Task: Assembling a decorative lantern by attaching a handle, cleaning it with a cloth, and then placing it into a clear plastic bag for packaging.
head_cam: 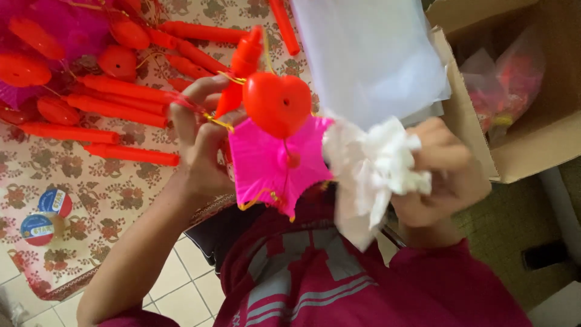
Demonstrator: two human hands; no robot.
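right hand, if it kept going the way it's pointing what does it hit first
Probably the pink star lantern. The right hand, gripping a crumpled clear plastic bag, points leftward toward it. Depth is unclear, so it might pass in front.

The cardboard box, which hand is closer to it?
Right. The right hand, clutching a crumpled plastic bag, is just beside the cardboard box. The left hand is farther away, across the pink lantern.

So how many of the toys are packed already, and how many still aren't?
Done: some bagged red and pink toys sit in the cardboard box. In hand: the left hand holds a pink lantern with a red heart top, and the right hand grips a clear plastic bag. Left: a pile of red handles on the table.
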